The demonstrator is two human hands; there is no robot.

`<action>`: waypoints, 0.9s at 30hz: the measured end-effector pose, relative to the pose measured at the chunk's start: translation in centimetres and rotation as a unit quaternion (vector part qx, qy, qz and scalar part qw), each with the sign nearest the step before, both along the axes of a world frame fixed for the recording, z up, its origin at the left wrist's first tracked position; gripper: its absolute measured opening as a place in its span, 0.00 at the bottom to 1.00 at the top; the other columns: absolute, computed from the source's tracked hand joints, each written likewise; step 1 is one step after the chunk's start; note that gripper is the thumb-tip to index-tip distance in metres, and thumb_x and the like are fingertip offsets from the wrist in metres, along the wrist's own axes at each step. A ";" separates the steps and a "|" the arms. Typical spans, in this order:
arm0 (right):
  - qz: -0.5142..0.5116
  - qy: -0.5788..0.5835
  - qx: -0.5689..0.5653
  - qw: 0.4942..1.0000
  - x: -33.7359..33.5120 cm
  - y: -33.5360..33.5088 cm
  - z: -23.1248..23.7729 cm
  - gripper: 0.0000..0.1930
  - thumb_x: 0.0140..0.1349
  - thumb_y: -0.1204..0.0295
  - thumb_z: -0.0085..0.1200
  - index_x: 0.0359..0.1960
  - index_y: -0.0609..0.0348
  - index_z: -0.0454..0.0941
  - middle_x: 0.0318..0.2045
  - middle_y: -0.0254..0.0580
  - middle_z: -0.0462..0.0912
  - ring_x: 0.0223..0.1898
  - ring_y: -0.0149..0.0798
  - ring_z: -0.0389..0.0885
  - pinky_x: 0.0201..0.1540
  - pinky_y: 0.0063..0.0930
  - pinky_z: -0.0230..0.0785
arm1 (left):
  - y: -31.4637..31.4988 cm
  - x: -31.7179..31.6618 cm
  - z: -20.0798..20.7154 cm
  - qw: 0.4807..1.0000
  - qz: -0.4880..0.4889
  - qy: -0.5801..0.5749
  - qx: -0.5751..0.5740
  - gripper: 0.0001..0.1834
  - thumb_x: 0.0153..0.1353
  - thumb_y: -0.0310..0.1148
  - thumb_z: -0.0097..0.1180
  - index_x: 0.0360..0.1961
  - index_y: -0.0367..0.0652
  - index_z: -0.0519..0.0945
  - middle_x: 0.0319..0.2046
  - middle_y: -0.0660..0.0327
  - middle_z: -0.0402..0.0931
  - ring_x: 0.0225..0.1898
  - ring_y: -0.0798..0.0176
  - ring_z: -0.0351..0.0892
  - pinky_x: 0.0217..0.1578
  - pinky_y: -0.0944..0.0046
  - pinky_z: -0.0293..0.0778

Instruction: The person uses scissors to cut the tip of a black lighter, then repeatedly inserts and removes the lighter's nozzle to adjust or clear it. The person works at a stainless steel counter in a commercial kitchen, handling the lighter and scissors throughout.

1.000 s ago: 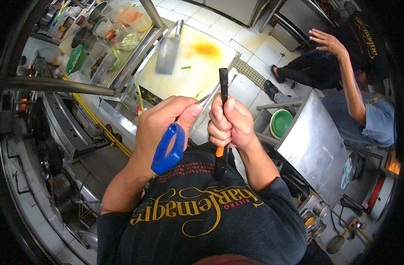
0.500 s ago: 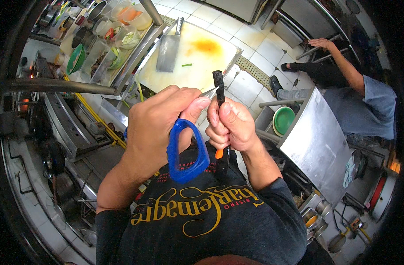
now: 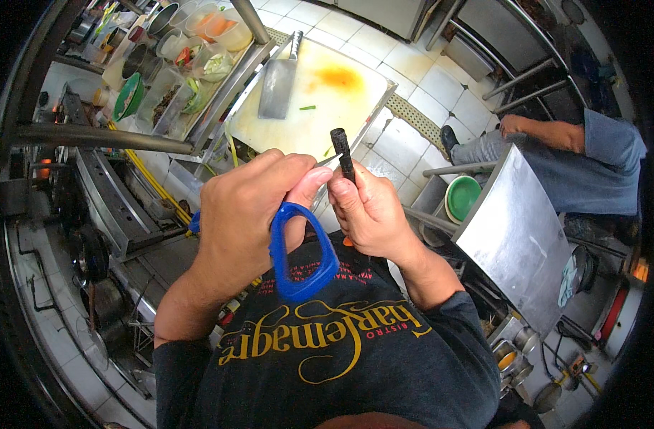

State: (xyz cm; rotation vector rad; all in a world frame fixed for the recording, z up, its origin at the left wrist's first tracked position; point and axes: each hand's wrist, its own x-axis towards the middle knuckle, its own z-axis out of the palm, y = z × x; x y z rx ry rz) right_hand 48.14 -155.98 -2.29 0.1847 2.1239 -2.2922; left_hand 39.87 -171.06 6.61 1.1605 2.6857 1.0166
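My left hand [image 3: 241,207] clasps the blue-handled tool [image 3: 298,292], its pale blade angled toward the black rod [image 3: 339,140]; my right hand [image 3: 373,211] grips that rod below its top, seemingly to steady it; contact, I cannot tell.

Left hand [image 3: 234,207]: on the left of the right hand [image 3: 373,218]; a handle [image 3: 305,292] is in it.
Right hand: around a rod [image 3: 340,139], whose end stands out above.
Cutting board [image 3: 355,118]: in front of both hands; the cleaver [image 3: 275,93] lies on its left part.
Containers [image 3: 234,39]: left of the board.
Tabletop [image 3: 513,236]: right of the hands; a bowl [image 3: 463,198] just beside its left edge.
Co-worker [image 3: 591,171]: beyond the tabletop.
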 end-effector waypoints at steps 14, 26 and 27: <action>-0.072 0.036 0.153 0.985 -0.6 -2.1 -0.5 0.09 0.72 0.69 0.50 0.42 0.63 0.72 0.26 0.59 0.80 0.32 0.63 0.83 0.30 0.43 0.73 | -1.1 0.0 -3.2 0.999 0.017 0.006 0.035 0.07 0.62 0.34 0.59 0.36 0.42 0.82 0.23 0.54 0.75 0.24 0.47 0.78 0.24 0.53 0.70; -0.119 0.064 0.155 0.979 -0.6 -2.7 -0.5 0.09 0.72 0.69 0.49 0.37 0.64 0.70 0.23 0.59 0.79 0.30 0.64 0.82 0.28 0.46 0.72 | -0.1 1.4 -6.5 0.980 0.099 0.158 0.069 0.06 0.58 0.31 0.63 0.35 0.41 0.82 0.23 0.56 0.74 0.22 0.50 0.76 0.22 0.54 0.69; -0.127 0.066 0.154 0.978 -0.7 -2.8 -0.5 0.10 0.72 0.69 0.49 0.37 0.64 0.70 0.23 0.59 0.79 0.30 0.64 0.82 0.27 0.46 0.71 | 0.0 1.2 -6.9 0.978 0.101 0.164 0.078 0.06 0.58 0.31 0.63 0.35 0.41 0.82 0.23 0.56 0.74 0.22 0.50 0.76 0.22 0.54 0.69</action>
